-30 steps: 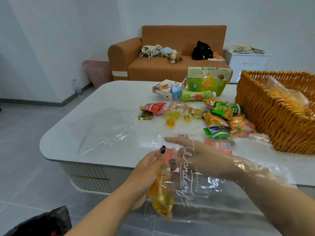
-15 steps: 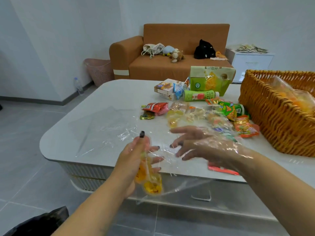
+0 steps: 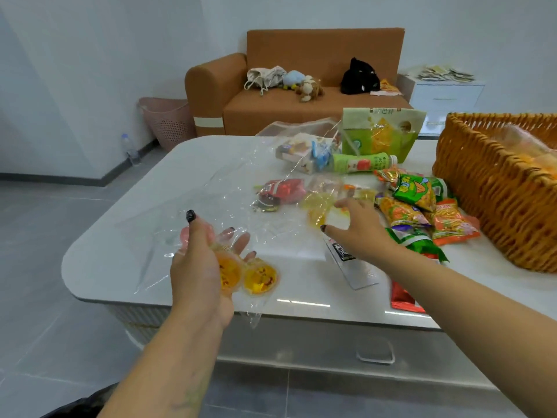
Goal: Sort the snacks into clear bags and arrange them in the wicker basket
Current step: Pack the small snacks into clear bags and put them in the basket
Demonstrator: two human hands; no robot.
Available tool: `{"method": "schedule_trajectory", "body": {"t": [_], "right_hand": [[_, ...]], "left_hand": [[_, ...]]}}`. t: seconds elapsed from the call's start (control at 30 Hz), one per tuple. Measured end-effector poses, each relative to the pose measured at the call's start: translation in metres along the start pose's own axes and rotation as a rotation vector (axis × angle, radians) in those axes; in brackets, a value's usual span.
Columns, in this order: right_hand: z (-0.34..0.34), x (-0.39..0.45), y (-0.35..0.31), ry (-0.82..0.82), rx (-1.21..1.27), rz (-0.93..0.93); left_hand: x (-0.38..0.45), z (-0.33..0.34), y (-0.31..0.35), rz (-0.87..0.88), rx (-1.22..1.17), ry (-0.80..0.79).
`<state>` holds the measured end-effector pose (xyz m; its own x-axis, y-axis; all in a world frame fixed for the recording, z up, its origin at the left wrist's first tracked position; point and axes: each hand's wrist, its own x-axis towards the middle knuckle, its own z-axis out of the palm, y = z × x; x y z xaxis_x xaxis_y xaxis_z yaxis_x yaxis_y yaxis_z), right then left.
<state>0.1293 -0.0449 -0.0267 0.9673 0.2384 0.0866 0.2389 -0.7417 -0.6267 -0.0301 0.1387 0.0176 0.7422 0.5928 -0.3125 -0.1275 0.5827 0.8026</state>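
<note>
My left hand (image 3: pixel 200 267) holds a clear bag (image 3: pixel 238 191) by its lower end, with two yellow jelly cups (image 3: pixel 259 277) inside against my palm. The rest of the bag billows up over the table toward the boxes. My right hand (image 3: pixel 360 226) reaches forward outside the bag, thumb and fingers spread at loose yellow jelly cups (image 3: pixel 315 208) on the table. The wicker basket (image 3: pixel 494 206) stands at the right with a filled clear bag (image 3: pixel 530 146) inside.
Orange and green snack packets (image 3: pixel 417 200) lie beside the basket. A red packet (image 3: pixel 283 188), a green bottle (image 3: pixel 361 162), a green pouch (image 3: pixel 381 137) and small boxes (image 3: pixel 298 152) sit further back. A white packet (image 3: pixel 354 265) and another red packet (image 3: pixel 402 298) lie near the front edge.
My right hand has come out of the clear bag and moved forward to the loose jelly cups. My left hand has lifted the bag over the table, and the bag has swung up and away.
</note>
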Motion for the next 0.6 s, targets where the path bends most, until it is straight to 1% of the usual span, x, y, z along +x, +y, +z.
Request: {"method": "schedule_trajectory", "body": {"t": [0.07,0.2,0.27,0.33,0.37,0.43,0.5,0.53,0.6], "right_hand": [[0.014,0.025,-0.01,-0.023,-0.114,0.0],[0.039,0.06,-0.017,-0.015,-0.308,0.046],[0.051,0.065,-0.017,0.015,-0.392,0.029],[0.059,0.069,-0.016,0.066,-0.491,-0.026],[0.061,0.072,-0.016,0.057,-0.537,-0.043],[0.061,0.08,-0.019,-0.015,-0.57,-0.013],[0.057,0.086,-0.023,-0.075,-0.534,0.059],[0.055,0.087,-0.024,-0.081,-0.519,0.072],[0.054,0.084,-0.023,-0.06,-0.536,0.034]], "left_hand": [[0.005,0.001,0.001,-0.016,-0.011,0.039],[0.016,0.002,0.002,-0.052,-0.019,0.074],[0.02,0.003,0.003,-0.055,-0.016,0.078],[0.025,0.003,0.005,-0.049,-0.02,0.08],[0.027,0.004,0.007,-0.046,-0.026,0.08],[0.029,0.005,0.009,-0.043,-0.038,0.084],[0.031,0.007,0.011,-0.04,-0.047,0.09],[0.032,0.008,0.011,-0.039,-0.048,0.091],[0.033,0.01,0.01,-0.043,-0.054,0.086]]}}
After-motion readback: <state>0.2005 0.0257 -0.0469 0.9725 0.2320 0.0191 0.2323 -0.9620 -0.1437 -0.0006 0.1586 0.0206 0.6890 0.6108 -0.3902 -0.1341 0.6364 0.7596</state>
